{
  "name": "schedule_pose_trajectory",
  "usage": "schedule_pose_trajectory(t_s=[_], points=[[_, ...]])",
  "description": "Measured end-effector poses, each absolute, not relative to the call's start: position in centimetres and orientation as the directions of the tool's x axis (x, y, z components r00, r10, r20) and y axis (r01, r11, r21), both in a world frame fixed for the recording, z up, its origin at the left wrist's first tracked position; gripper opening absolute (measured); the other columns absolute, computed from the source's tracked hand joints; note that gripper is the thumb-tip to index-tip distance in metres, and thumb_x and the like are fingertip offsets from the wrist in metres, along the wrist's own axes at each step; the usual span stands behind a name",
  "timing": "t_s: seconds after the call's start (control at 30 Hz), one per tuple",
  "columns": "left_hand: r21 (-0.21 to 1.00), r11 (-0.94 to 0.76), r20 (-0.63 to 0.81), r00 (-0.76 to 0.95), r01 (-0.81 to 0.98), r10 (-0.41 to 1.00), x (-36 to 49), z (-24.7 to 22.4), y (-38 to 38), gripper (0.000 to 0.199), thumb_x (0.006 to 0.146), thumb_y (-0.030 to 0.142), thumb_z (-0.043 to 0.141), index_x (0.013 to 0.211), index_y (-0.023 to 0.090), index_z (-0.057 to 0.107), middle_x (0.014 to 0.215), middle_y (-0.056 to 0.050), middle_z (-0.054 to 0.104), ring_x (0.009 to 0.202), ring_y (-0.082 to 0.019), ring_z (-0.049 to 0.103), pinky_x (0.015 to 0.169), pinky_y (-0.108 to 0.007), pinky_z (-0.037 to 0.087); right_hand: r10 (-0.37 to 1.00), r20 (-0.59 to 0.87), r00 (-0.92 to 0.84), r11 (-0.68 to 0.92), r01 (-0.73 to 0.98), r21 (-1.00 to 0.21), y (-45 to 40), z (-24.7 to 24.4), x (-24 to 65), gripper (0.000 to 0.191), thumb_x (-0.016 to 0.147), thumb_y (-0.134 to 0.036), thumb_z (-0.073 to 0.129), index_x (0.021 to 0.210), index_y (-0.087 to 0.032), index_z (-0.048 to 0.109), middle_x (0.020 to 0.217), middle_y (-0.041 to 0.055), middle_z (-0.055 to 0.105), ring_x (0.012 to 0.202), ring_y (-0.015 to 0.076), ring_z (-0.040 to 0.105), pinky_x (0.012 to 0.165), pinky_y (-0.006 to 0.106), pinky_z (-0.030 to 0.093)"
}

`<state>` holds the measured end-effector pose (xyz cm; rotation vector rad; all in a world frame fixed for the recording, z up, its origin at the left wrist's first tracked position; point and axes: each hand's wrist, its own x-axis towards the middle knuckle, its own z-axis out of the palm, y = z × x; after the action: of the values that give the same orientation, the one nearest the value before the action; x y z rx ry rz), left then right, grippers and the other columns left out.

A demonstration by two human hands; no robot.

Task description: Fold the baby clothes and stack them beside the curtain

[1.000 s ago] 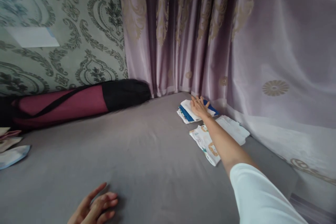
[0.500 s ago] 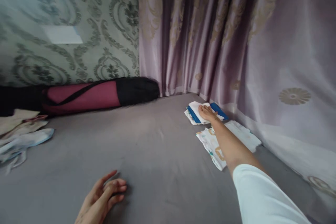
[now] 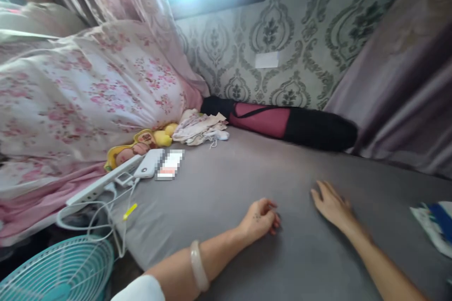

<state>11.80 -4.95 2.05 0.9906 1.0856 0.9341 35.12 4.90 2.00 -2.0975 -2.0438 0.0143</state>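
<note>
The left hand [image 3: 261, 218] was loosely curled, the right hand [image 3: 330, 203] outstretched, both empty. At frame right, folded clothes [image 3: 436, 228] slanted toward lower right.

From the middle of the bed [image 3: 219, 183], the long bag [image 3: 296, 127] lies toward one o'clock, before the wall [image 3: 233, 47]. A heap of clothes [image 3: 199, 130] sits at eleven, by the bag's left end. Toward nine, the power strip [image 3: 106, 179] lies at the bed's edge; the fan [image 3: 60, 287] stands at eight (off the bed). The cloth stack [image 3: 438, 225] lies just past three.
</note>
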Motion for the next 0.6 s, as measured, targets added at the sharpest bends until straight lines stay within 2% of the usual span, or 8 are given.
schedule_pose_trajectory(t_s=[0.13,0.2,0.27,0.37,0.43,0.5,0.6], points=[[0.925,0.362,-0.314,0.304,-0.114,0.899,11.0,2.0,-4.2,0.022,0.075,0.015,0.054,0.098,0.014,0.054,0.068,0.001,0.059,0.058,-0.010,0.057,0.057,-0.024,0.050,0.982,0.079,-0.170,0.180,0.974,-0.140,4.5,0.5,26.4,0.056,0.097,-0.038,0.022,0.142,-0.015,0.046,0.154,0.0140,0.035,0.143,0.0279,0.031,0.111,0.059,0.028],[0.915,0.397,-0.346,0.356,-0.077,0.868,9.6,2.5,-3.3,0.021,0.075,0.014,0.056,0.096,0.014,0.056,0.068,0.000,0.061,0.059,-0.011,0.059,0.060,-0.025,0.051,0.976,0.065,-0.209,0.215,0.969,-0.120,4.3,0.5,23.4,0.057,0.097,-0.038,0.021,0.143,-0.016,0.046,0.155,0.0130,0.034,0.143,0.0273,0.030,0.112,0.058,0.026],[0.931,0.365,-0.339,0.329,-0.021,0.882,7.1,3.4,-2.1,0.018,0.076,0.014,0.057,0.094,0.013,0.059,0.070,-0.001,0.063,0.059,-0.010,0.060,0.060,-0.024,0.050,0.974,0.069,-0.216,0.222,0.970,-0.095,4.1,0.4,21.9,0.057,0.098,-0.038,0.019,0.143,-0.016,0.045,0.155,0.0127,0.034,0.143,0.0282,0.030,0.112,0.058,0.025],[0.967,0.245,-0.252,0.144,0.069,0.957,1.3,5.3,0.3,0.014,0.078,0.012,0.055,0.090,0.011,0.062,0.072,-0.003,0.064,0.059,-0.010,0.059,0.059,-0.023,0.046,0.967,0.114,-0.229,0.237,0.970,-0.058,3.8,-0.1,21.6,0.059,0.098,-0.039,0.016,0.145,-0.016,0.045,0.155,0.0115,0.036,0.143,0.0291,0.030,0.113,0.056,0.023],[0.962,0.182,-0.168,-0.082,0.203,0.982,-3.6,6.6,2.0,0.013,0.077,0.011,0.056,0.088,0.008,0.064,0.070,-0.003,0.065,0.059,-0.010,0.058,0.059,-0.022,0.045,0.960,0.143,-0.240,0.247,0.968,-0.038,3.7,-0.4,21.8,0.061,0.098,-0.039,0.014,0.145,-0.015,0.045,0.154,0.0110,0.037,0.142,0.0291,0.030,0.113,0.056,0.024],[0.933,0.184,-0.072,-0.342,0.309,0.937,-9.0,7.9,3.6,0.015,0.077,0.009,0.056,0.089,0.007,0.064,0.072,-0.004,0.065,0.061,-0.011,0.058,0.061,-0.023,0.044,0.957,0.162,-0.238,0.245,0.969,-0.022,3.6,-0.6,21.9,0.062,0.098,-0.038,0.013,0.144,-0.015,0.046,0.153,0.0114,0.038,0.141,0.0295,0.032,0.112,0.056,0.025],[0.906,0.210,0.041,-0.569,0.368,0.821,-16.3,9.5,5.6,0.012,0.080,0.013,0.055,0.091,0.009,0.059,0.077,-0.004,0.064,0.074,-0.014,0.058,0.068,-0.025,0.043,0.951,0.192,-0.241,0.248,0.969,-0.013,3.6,-0.7,21.7,0.062,0.098,-0.038,0.012,0.142,-0.014,0.049,0.152,0.0123,0.041,0.140,0.0303,0.035,0.111,0.057,0.026]])
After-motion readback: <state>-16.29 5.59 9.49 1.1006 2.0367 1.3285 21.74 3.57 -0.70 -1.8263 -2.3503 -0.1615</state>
